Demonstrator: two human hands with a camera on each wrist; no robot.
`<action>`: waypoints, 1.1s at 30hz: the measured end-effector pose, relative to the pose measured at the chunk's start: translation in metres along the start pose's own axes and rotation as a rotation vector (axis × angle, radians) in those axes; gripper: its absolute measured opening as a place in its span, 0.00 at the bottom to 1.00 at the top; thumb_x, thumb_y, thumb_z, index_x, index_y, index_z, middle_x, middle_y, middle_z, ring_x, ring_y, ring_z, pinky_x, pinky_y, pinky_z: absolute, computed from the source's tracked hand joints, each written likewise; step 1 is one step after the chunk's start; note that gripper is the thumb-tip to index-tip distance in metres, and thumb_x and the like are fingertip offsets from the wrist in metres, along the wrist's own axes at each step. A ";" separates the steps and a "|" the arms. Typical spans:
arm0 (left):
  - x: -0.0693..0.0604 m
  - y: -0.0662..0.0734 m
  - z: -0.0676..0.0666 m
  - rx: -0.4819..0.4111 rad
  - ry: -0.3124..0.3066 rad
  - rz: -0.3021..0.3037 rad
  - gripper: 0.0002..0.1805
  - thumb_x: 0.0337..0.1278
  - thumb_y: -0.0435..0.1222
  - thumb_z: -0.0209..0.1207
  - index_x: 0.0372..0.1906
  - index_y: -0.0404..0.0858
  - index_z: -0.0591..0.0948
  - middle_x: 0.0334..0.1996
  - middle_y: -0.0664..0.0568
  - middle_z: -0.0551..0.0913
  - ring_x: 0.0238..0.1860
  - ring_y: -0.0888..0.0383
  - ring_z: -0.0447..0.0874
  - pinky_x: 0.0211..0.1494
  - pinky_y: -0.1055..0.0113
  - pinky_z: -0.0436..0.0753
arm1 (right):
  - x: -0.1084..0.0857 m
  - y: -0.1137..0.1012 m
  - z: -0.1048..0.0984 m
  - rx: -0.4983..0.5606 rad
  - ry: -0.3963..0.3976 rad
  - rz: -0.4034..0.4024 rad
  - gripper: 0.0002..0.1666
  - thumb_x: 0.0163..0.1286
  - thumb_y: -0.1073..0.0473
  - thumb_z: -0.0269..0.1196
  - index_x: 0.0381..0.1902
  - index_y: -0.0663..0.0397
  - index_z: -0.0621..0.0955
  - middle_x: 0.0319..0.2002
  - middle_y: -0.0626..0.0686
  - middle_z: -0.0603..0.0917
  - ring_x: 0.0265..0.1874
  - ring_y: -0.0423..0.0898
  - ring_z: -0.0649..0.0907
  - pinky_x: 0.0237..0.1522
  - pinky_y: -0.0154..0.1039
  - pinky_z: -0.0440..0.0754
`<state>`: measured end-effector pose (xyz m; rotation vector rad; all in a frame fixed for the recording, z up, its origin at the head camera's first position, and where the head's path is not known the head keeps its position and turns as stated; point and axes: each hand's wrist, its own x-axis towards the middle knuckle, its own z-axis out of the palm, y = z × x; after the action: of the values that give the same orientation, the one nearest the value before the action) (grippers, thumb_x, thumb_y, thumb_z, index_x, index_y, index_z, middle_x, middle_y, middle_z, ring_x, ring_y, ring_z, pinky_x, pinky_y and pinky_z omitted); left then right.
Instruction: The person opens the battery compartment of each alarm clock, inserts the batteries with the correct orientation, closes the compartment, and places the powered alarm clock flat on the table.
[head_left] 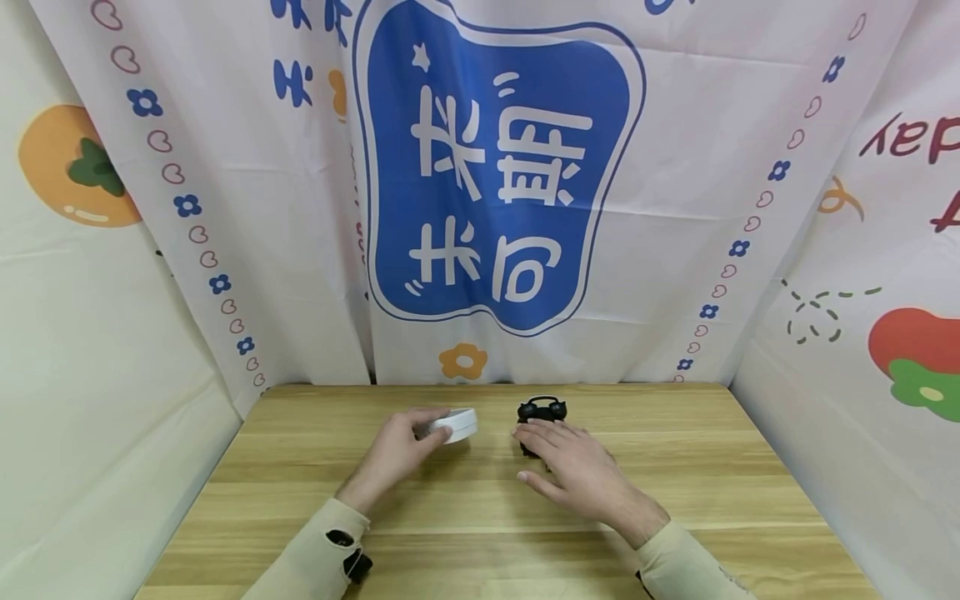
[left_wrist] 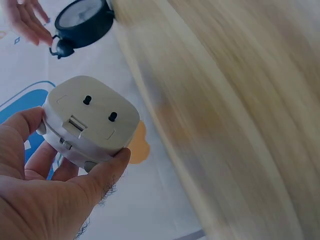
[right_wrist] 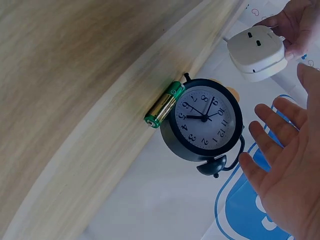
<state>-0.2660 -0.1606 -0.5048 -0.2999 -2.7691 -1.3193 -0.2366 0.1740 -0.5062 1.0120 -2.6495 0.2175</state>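
Note:
My left hand [head_left: 405,450] grips a small white alarm clock [left_wrist: 92,120] by its sides, between thumb and fingers. Two black knobs and a small slot show on the clock's back in the left wrist view; its front is turned away. A black twin-bell alarm clock [right_wrist: 205,120] stands on the table, partly covered by my right hand [head_left: 573,467] in the head view. That hand's fingers are spread and relaxed, near the bells and handle, holding nothing. In the right wrist view, a green and gold battery [right_wrist: 165,105] lies on the table just before the black clock's dial.
The wooden table [head_left: 465,550] ends at a far edge just behind the clocks. A white printed cloth [head_left: 682,183] with a blue emblem hangs behind it, with more cloth [head_left: 97,350] along both sides.

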 end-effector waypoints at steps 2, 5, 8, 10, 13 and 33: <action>-0.003 0.003 0.000 -0.032 -0.007 -0.002 0.20 0.81 0.41 0.74 0.70 0.44 0.93 0.70 0.39 0.93 0.49 0.54 0.89 0.43 0.69 0.87 | 0.001 -0.001 0.001 0.011 0.003 0.018 0.39 0.86 0.38 0.71 0.85 0.47 0.80 0.83 0.52 0.85 0.83 0.55 0.84 0.85 0.66 0.84; -0.007 0.009 0.000 -0.072 -0.022 0.005 0.20 0.81 0.41 0.74 0.70 0.43 0.93 0.66 0.39 0.95 0.45 0.56 0.86 0.36 0.71 0.83 | 0.002 -0.003 0.000 0.033 0.006 0.053 0.39 0.86 0.39 0.72 0.86 0.47 0.80 0.83 0.53 0.84 0.82 0.56 0.85 0.81 0.68 0.87; -0.012 0.014 0.000 -0.098 -0.035 0.003 0.20 0.80 0.42 0.75 0.70 0.42 0.93 0.63 0.40 0.95 0.43 0.57 0.85 0.34 0.72 0.81 | 0.004 -0.005 -0.001 0.052 0.016 0.078 0.40 0.86 0.41 0.73 0.86 0.48 0.79 0.83 0.54 0.84 0.81 0.57 0.85 0.79 0.67 0.89; -0.014 0.017 0.001 -0.112 -0.046 -0.003 0.21 0.80 0.41 0.75 0.70 0.42 0.93 0.60 0.40 0.96 0.41 0.57 0.84 0.33 0.71 0.80 | 0.005 -0.006 -0.001 0.063 0.023 0.086 0.40 0.86 0.42 0.73 0.86 0.50 0.78 0.83 0.55 0.84 0.81 0.57 0.85 0.80 0.65 0.89; -0.017 0.020 0.002 -0.130 -0.063 0.002 0.21 0.79 0.41 0.75 0.70 0.41 0.93 0.59 0.41 0.96 0.41 0.57 0.84 0.34 0.72 0.81 | 0.007 -0.007 0.000 0.076 0.032 0.095 0.41 0.86 0.43 0.74 0.87 0.50 0.77 0.83 0.56 0.84 0.81 0.57 0.85 0.80 0.62 0.89; -0.033 0.037 0.011 -0.181 -0.160 0.097 0.23 0.80 0.45 0.75 0.70 0.41 0.93 0.72 0.37 0.91 0.59 0.51 0.92 0.51 0.73 0.92 | 0.016 -0.015 0.004 0.152 0.031 0.081 0.43 0.76 0.49 0.84 0.82 0.53 0.80 0.79 0.57 0.87 0.77 0.56 0.88 0.80 0.55 0.90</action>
<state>-0.2255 -0.1344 -0.4875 -0.5664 -2.7217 -1.5888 -0.2384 0.1517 -0.5044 0.9389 -2.6812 0.4546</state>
